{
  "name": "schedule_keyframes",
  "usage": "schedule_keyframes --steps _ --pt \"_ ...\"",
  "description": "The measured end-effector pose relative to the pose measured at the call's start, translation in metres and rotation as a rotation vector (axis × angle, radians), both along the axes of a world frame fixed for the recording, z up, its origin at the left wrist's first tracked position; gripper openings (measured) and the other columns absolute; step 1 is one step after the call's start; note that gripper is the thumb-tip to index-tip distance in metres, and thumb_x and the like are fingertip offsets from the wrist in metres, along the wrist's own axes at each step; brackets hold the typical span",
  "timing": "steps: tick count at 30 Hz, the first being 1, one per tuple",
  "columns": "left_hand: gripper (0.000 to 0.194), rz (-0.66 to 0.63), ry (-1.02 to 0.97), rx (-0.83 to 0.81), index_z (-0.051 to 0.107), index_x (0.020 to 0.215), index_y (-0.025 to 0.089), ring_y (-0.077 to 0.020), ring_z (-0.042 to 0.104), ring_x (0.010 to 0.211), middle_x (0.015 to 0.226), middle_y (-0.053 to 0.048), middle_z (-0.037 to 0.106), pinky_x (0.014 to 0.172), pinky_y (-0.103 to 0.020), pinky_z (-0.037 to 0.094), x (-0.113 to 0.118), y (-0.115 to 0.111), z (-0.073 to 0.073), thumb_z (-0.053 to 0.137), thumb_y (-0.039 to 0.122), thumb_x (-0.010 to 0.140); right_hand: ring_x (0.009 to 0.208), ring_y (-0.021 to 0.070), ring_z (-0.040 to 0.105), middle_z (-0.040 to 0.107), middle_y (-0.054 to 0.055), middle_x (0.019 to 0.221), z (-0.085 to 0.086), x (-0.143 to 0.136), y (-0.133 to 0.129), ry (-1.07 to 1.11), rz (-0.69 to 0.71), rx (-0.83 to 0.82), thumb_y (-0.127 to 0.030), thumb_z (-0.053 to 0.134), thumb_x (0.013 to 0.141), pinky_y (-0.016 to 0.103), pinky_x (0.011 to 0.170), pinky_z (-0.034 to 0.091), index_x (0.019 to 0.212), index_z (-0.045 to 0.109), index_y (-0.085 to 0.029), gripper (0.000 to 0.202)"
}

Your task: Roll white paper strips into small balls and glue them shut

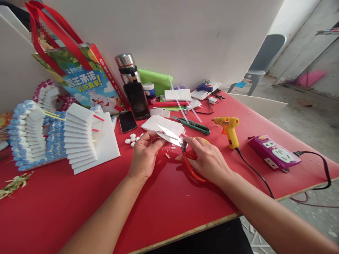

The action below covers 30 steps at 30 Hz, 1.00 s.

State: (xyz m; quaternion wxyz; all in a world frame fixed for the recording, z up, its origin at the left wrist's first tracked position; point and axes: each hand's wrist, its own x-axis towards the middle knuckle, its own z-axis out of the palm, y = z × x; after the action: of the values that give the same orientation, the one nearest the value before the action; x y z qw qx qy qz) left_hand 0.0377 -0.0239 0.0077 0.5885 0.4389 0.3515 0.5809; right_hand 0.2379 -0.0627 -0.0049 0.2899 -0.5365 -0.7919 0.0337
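My right hand grips red-handled scissors with the blades spread apart, pointing left over the red table. My left hand is curled beside the blade tips, fingers pinched on something small that I cannot make out. White scraps lie on the table between my hands. A stack of white foam pieces lies just beyond the blades. Small white pebbles sit to the left of my left hand.
A yellow glue gun and a purple power strip stand to the right, cables trailing. A white stepped foam model with blue trim, a printed bag, a phone, a flask and a green cutter crowd the back.
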Motion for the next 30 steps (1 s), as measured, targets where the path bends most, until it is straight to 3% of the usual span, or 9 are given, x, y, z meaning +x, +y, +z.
schedule_keyframes --steps 13,22,30 --pt "0.018 -0.002 -0.001 -0.013 0.074 0.093 0.017 -0.0185 0.074 0.089 0.094 -0.004 0.076 0.094 -0.037 0.058 -0.002 0.002 -0.001 0.082 0.02 0.077 0.069 0.0197 0.06 0.066 0.008 0.088 -0.003 0.001 0.0 0.091 -0.003 -0.053 -0.048 0.057 0.095 0.03 0.063 0.043 0.121 0.062 -0.017 0.04" --pt "0.024 -0.117 -0.091 -0.154 0.077 0.106 0.017 -0.0131 0.074 0.09 0.106 -0.006 0.077 0.087 -0.023 0.059 -0.014 0.005 0.002 0.079 0.019 0.082 0.064 0.0153 0.055 0.068 0.002 0.083 -0.001 0.016 0.008 0.243 -0.347 0.068 -0.047 0.064 0.088 0.027 0.06 0.038 0.118 0.067 -0.021 0.04" --pt "0.018 -0.139 -0.152 -0.154 0.079 0.1 0.019 -0.0145 0.074 0.092 0.107 -0.009 0.078 0.089 -0.024 0.059 -0.017 0.007 0.002 0.079 0.019 0.081 0.068 0.0196 0.06 0.07 0.005 0.089 0.001 0.018 0.013 0.103 -0.498 -0.232 -0.039 0.061 0.086 0.029 0.062 0.039 0.126 0.065 -0.025 0.043"
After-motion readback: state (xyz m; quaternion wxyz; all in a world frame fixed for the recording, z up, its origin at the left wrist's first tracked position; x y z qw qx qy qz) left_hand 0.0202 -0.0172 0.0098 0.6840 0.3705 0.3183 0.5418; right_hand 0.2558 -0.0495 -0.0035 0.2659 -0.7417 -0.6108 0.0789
